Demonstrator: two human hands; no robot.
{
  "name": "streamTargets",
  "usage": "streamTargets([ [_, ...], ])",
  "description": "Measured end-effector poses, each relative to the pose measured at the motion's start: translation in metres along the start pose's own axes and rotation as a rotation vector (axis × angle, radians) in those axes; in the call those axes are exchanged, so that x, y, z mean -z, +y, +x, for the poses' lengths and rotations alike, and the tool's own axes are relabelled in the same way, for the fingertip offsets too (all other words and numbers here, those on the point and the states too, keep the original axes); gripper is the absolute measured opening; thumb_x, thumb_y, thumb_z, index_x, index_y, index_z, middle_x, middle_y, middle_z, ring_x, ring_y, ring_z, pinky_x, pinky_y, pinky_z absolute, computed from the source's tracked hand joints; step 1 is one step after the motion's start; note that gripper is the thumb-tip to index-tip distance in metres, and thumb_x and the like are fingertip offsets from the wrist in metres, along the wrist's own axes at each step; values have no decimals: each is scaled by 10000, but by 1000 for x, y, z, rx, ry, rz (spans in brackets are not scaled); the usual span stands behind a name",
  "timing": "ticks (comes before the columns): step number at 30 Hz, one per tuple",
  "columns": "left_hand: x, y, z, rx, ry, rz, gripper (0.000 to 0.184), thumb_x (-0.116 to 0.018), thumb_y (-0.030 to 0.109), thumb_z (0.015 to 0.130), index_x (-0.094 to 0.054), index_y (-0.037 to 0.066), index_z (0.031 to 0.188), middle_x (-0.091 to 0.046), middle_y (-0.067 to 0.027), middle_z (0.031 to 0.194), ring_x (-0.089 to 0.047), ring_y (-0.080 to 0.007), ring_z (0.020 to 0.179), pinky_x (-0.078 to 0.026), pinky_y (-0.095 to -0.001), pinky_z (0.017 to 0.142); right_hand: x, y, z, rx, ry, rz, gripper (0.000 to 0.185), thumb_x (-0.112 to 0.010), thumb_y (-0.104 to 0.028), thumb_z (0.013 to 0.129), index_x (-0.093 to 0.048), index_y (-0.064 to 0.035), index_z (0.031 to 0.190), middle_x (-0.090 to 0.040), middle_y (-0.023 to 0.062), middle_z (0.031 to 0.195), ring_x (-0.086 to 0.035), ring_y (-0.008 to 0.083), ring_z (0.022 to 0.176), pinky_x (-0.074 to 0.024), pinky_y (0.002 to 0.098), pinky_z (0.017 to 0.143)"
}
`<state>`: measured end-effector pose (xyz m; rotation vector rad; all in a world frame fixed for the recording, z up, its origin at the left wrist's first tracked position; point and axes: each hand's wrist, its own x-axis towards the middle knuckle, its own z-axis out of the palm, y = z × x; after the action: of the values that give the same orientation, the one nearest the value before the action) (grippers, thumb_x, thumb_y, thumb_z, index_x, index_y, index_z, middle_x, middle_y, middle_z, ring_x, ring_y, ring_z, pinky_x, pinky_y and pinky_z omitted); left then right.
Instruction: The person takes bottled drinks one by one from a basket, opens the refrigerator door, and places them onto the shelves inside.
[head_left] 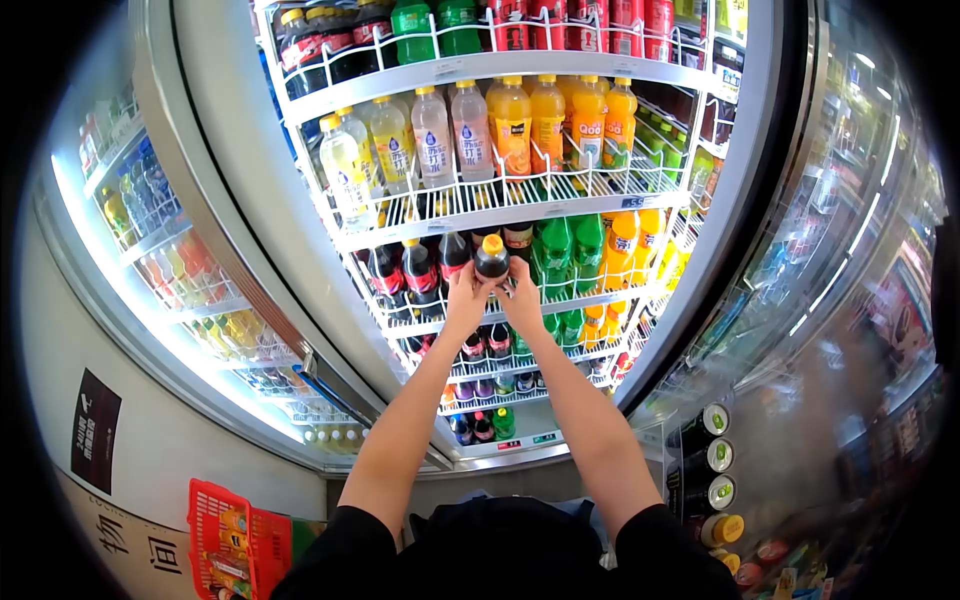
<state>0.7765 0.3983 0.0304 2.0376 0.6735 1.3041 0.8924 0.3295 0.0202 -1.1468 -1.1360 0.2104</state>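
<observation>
A dark cola bottle with a yellow-orange cap [491, 258] is between my two hands, in front of the middle shelf of a drinks fridge. My left hand [467, 300] grips it from the left, and my right hand [519, 297] has its fingers on the right side. The bottle's lower part is hidden by my fingers. Just left of it stand dark cola bottles with red labels [420, 268]. On the right side are green bottles [555, 248] and orange drink bottles [620, 243].
Above, a wire shelf [480, 217] holds soda water and orange juice bottles. The opened glass door [790, 220] stands at the right. A red basket [205, 530] with packaged goods is at the lower left, and several cans [718, 455] stand at the lower right.
</observation>
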Motion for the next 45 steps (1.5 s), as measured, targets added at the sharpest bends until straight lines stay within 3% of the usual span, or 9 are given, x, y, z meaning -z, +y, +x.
streamTargets([
  [7,-22,-11,-5,35,93,298,453,-542,226,966,-489,-53,1318,-597,-281,1146,-612,-423,1035,-488,-444,873,0,25,1,48,66,-266,653,-764,-60,744,-468,-69,1326,-618,159,1167,-584,365,1040,-499,425,897],
  [10,-32,-11,-3,59,178,6,257,-487,130,994,-521,-17,1202,-678,-191,1039,-703,-276,875,-543,-346,764,-3,30,3,64,109,-366,683,-767,-112,752,-473,-112,1368,-639,164,1134,-557,401,1016,-446,461,903],
  [13,-32,-13,-2,231,67,3,230,-486,104,974,-530,20,1183,-665,-258,990,-675,-391,878,-518,-442,760,-2,31,13,58,82,-392,713,-751,-147,776,-439,-134,1417,-650,179,1105,-560,412,1005,-455,467,885],
  [19,-33,-22,-4,190,16,-88,254,-481,29,899,-598,29,1124,-680,-192,975,-675,-328,902,-515,-397,792,-7,50,20,-24,-46,-471,770,-726,-217,800,-362,-173,1477,-643,246,1115,-594,476,1001,-482,524,846],
  [21,-20,3,-9,277,-115,-26,312,-442,-34,896,-583,20,1170,-670,-137,1063,-650,-184,997,-513,-288,838,-3,51,12,5,-104,-428,837,-705,-135,795,-277,-128,1514,-613,275,1169,-579,452,1057,-467,510,890],
  [27,-20,2,-41,214,-59,-72,226,-469,58,951,-608,46,1128,-635,-72,844,-576,-116,774,-461,-281,699,4,44,-19,161,55,-343,779,-589,16,829,-242,-62,1523,-487,288,1373,-530,395,1239,-459,415,983],
  [29,-3,33,-59,488,-131,-154,207,-490,73,953,-613,42,1117,-636,-56,864,-557,-111,758,-453,-268,704,2,34,-37,21,124,-250,754,-560,13,852,-233,-65,1526,-478,272,1386,-532,372,1237,-488,391,935],
  [35,16,13,-128,433,-41,-254,188,-536,79,950,-621,28,1110,-665,-32,992,-590,-106,860,-458,-247,772,-12,4,-106,-209,261,-128,642,-525,-11,912,-270,-70,1498,-567,202,1266,-601,251,1076,-508,320,841],
  [45,59,54,-224,584,-281,-306,218,-542,52,924,-602,25,1132,-661,-92,1067,-624,-167,880,-489,-293,770,-7,-62,-236,-515,178,102,340,-504,-138,1004,-485,-58,1334,-653,85,1074,-625,126,890,-503,257,752],
])
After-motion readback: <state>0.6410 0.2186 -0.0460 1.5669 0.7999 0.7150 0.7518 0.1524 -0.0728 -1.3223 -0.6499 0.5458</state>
